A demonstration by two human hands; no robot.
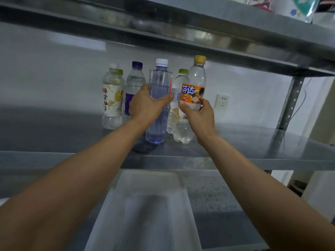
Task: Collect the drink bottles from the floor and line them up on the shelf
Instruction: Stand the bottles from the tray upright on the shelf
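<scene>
While your left hand grips the tall clear bottle standing on the shelf, your right hand holds the orange-labelled bottle just right of it, three bottles already placed behind, floor unseen.

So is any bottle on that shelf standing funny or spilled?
Nothing is spilled. The orange-label bottle leans a little, but only because the right hand holds it. The left hand grips the tall clear bottle. A green-cap bottle sits hidden behind them, out of line with the two bottles further left.
</scene>
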